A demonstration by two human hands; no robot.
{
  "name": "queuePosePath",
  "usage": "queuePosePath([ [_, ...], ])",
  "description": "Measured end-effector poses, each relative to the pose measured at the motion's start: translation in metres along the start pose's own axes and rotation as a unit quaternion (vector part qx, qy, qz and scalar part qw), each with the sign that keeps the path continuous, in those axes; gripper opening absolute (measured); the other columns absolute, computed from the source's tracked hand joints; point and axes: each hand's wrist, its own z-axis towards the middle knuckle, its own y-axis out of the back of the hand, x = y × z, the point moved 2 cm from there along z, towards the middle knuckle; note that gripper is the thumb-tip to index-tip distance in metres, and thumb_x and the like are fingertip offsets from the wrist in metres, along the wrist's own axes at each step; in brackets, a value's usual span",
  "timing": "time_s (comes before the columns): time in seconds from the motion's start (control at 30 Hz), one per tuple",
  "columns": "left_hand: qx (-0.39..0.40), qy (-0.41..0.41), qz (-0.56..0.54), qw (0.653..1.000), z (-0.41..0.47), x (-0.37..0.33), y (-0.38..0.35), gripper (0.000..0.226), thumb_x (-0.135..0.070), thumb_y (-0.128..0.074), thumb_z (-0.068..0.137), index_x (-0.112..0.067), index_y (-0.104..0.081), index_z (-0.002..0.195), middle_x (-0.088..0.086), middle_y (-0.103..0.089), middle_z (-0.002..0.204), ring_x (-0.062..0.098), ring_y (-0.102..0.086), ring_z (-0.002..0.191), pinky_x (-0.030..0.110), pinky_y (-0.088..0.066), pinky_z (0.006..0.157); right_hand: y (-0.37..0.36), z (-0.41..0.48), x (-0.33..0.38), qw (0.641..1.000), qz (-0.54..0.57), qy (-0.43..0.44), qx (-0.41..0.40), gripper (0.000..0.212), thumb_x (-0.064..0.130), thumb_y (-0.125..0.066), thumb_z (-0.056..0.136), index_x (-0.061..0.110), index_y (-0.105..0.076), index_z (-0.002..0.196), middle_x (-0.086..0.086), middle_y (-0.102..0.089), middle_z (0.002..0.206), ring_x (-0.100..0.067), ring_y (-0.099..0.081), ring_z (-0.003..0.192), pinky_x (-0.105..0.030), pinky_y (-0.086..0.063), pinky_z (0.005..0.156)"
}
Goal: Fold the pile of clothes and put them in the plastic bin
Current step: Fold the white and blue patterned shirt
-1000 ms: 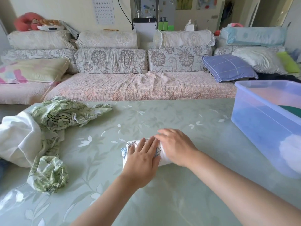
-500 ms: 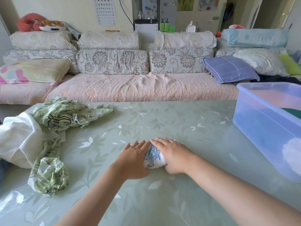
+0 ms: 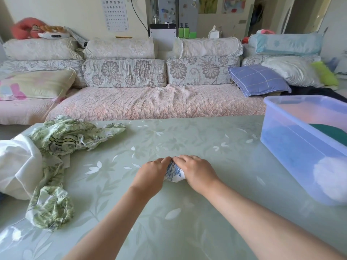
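White blue-floral cloth bundle [image 3: 173, 172] gripped by curled left hand [image 3: 150, 178] and right hand [image 3: 197, 171]. Translucent plastic bin [image 3: 281, 141] holds green and white clothes [image 3: 332, 133].

Rotated E's — wall eye chart [image 3: 115, 14]

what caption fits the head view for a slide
Left hand and right hand grip a bundled blue-print cloth near the plastic bin.

At 6 o'clock the left hand [image 3: 150, 175] and right hand [image 3: 197, 171] cover most of the folded garment [image 3: 173, 172]; only 1 blue-printed strip shows. The plastic bin [image 3: 300, 147] at 3 o'clock runs off the edge, its inside blurred. The white cloth [image 3: 16, 166] at 9 o'clock is cut off.
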Motion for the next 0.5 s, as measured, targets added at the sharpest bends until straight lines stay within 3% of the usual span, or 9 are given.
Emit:
queuePosePath([
  [0.13,-0.095,-0.038,0.001,0.995,0.0,-0.021,0.036,0.067,0.003,-0.065,0.059,-0.018,-0.063,0.123,-0.002,-0.071,0.099,0.026,-0.069,0.072,0.027,-0.047,0.049,0.046,-0.016,-0.012,0.994,-0.034,0.009,-0.103,0.056,-0.001,-0.061,0.069,0.021,-0.061,0.12,0.0,-0.067,0.099,-0.028,-0.066,0.081,-0.034,-0.055,0.051],
  [0.27,-0.149,-0.072,0.024,0.986,0.015,-0.073,0.084,0.066,0.002,-0.069,0.054,-0.017,-0.066,0.117,-0.004,-0.072,0.098,0.022,-0.069,0.073,0.025,-0.046,0.046,0.106,-0.043,-0.045,0.981,-0.088,0.007,-0.171,0.057,0.006,-0.03,0.075,0.021,-0.062,0.12,0.0,-0.068,0.1,-0.026,-0.066,0.081,-0.033,-0.053,0.046],
  [0.33,-0.151,-0.089,0.023,0.984,0.028,-0.106,0.104,0.066,0.002,-0.069,0.057,-0.016,-0.064,0.119,-0.002,-0.072,0.098,0.025,-0.069,0.072,0.026,-0.045,0.045,0.137,-0.058,-0.07,0.978,-0.109,-0.006,-0.175,0.055,0.002,-0.038,0.073,0.019,-0.062,0.12,-0.002,-0.068,0.101,-0.028,-0.067,0.083,-0.035,-0.055,0.048],
  [0.43,-0.147,-0.119,0.019,0.982,0.056,-0.159,0.129,0.066,0.001,-0.065,0.063,-0.014,-0.06,0.127,0.004,-0.071,0.1,0.03,-0.069,0.075,0.032,-0.05,0.05,0.184,-0.084,-0.117,0.976,-0.122,-0.03,-0.179,0.067,-0.008,-0.068,0.06,0.018,-0.063,0.122,-0.002,-0.069,0.103,-0.03,-0.068,0.085,-0.037,-0.057,0.053],
  [0.5,-0.155,-0.148,0.022,0.976,0.076,-0.199,0.143,0.066,-0.001,-0.061,0.068,-0.015,-0.055,0.131,0.004,-0.069,0.104,0.031,-0.069,0.079,0.034,-0.052,0.053,0.209,-0.104,-0.153,0.973,-0.132,-0.048,-0.181,0.072,-0.009,-0.073,0.058,0.018,-0.064,0.124,-0.001,-0.069,0.103,-0.031,-0.068,0.085,-0.037,-0.058,0.055],
])
